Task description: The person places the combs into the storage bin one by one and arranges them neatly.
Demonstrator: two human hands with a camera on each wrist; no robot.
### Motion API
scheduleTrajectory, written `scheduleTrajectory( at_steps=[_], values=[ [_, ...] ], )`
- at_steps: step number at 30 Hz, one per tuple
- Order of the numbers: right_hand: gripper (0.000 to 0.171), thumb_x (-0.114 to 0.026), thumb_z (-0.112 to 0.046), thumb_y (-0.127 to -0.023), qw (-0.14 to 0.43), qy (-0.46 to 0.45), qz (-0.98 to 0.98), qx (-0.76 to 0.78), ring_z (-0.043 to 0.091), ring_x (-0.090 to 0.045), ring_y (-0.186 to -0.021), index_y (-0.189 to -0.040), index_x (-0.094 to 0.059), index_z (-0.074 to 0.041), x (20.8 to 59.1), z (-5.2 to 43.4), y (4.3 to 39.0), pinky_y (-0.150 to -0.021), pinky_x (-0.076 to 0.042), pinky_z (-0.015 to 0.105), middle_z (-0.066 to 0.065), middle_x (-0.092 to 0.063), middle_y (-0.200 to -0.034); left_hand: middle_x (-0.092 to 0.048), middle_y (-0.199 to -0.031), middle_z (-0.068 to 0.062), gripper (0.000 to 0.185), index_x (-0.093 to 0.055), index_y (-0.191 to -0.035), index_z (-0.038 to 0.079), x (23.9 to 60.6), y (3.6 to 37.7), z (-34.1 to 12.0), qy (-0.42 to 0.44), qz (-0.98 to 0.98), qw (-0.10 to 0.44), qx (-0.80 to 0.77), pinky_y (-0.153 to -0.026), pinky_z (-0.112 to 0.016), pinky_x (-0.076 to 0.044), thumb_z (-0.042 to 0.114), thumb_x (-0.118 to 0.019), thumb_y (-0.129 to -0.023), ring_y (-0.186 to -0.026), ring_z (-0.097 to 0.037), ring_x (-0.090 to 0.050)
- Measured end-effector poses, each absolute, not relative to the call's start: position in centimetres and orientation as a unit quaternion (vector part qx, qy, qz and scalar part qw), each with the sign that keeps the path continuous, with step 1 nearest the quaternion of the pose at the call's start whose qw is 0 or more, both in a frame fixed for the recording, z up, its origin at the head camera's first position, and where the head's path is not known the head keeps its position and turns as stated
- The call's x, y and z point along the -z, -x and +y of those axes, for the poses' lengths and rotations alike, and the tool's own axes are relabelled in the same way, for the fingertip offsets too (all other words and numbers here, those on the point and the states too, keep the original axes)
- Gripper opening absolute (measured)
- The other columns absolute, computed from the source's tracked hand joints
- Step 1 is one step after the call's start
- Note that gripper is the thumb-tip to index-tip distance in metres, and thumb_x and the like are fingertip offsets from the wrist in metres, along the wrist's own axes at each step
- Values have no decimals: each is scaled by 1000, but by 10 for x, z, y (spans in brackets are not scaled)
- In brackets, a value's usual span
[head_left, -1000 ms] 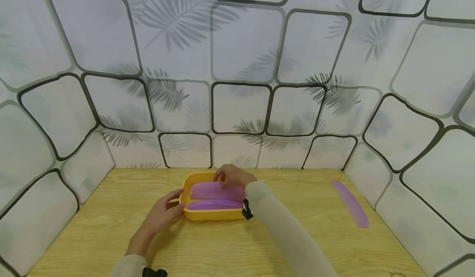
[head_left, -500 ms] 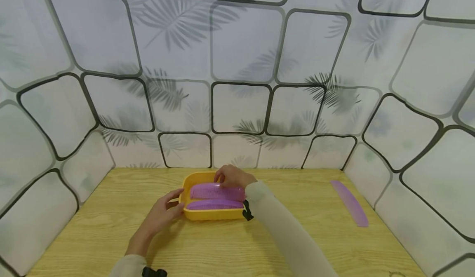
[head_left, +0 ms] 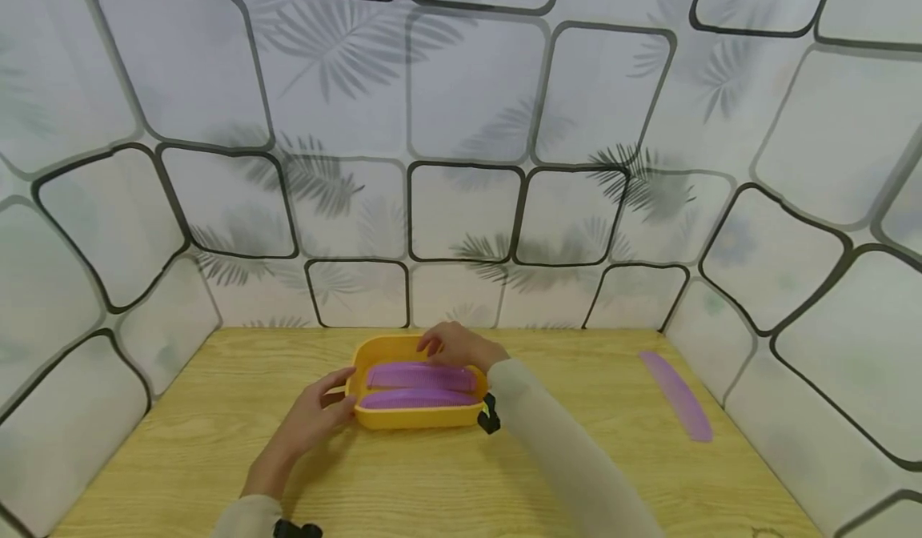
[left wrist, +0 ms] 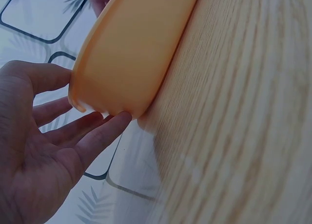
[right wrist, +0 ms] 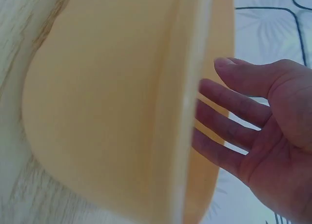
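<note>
Head view: both hands at a yellow tray of combs

Left hand (head_left: 306, 424) has its fingers (left wrist: 100, 136) spread and straight, tips touching the left end wall of the smooth, rounded yellow plastic tray (head_left: 418, 419). Right hand (head_left: 459, 346) hovers over the tray's far rim, fingers (right wrist: 234, 104) loosely spread, holding nothing. Just below them two purple toothed combs (head_left: 421, 386) lie side by side in the tray; earlier the farther comb stood tilted under the right fingers. A third purple comb (head_left: 675, 395) lies well to the right on the wood-grain bench (head_left: 432, 482).
</note>
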State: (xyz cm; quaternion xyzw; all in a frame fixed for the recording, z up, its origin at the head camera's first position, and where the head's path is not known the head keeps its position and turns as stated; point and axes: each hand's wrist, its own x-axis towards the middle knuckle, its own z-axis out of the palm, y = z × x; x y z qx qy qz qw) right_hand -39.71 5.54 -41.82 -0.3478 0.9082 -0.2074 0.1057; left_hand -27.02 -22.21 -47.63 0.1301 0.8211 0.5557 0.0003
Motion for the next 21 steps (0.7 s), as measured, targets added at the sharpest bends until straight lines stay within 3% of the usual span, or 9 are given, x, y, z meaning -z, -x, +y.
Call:
scheduleTrajectory(
  at_steps=[8, 21],
  values=[
    [29, -68, -6, -98, 88, 381, 884, 254, 31, -72, -109, -126, -70, 2, 404, 83, 385, -95, -62, 35, 19, -74, -122, -45, -151, -35, 59, -40, -154, -7, 478, 271, -223, -132, 823, -1, -553, -90, -32, -64, 13, -63, -103, -131, -49, -57],
    [32, -66, -9, -100, 32, 385, 882, 270, 33, -72, -107, -129, -67, 5, 399, 161, 364, -92, -63, 40, 23, -73, -120, -47, -149, -35, 58, -41, -153, -8, 480, 271, -223, -138, 828, -13, -543, -89, -30, -64, 12, -63, -103, -129, -49, -59]
  ],
)
